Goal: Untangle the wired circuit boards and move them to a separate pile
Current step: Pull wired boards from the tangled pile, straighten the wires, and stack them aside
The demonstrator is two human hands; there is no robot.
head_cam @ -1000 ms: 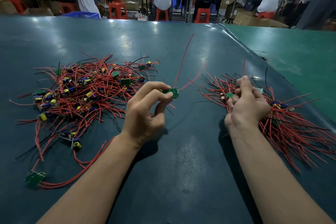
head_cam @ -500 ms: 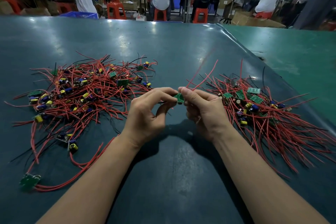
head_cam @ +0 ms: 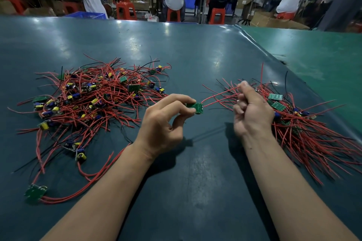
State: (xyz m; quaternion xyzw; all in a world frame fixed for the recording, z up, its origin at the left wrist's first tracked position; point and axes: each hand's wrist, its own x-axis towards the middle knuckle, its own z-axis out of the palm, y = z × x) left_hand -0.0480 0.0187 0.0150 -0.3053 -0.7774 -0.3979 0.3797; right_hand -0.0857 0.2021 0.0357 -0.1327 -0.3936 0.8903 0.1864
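The job looks partly done. A big tangled heap [head_cam: 94,101] of red-wired boards fills the left centre of the frame on the bench [head_cam: 176,55], and a sorted pile [head_cam: 305,129] spreads at the right. Judging by their sizes, much is left to untangle.

At frame centre the left hand [head_cam: 162,123] pinches a small green circuit board [head_cam: 196,107] between thumb and fingertips. Its red wires [head_cam: 219,96] run right to the right hand [head_cam: 252,111], whose fingers curl closed around them just beside the sorted pile.
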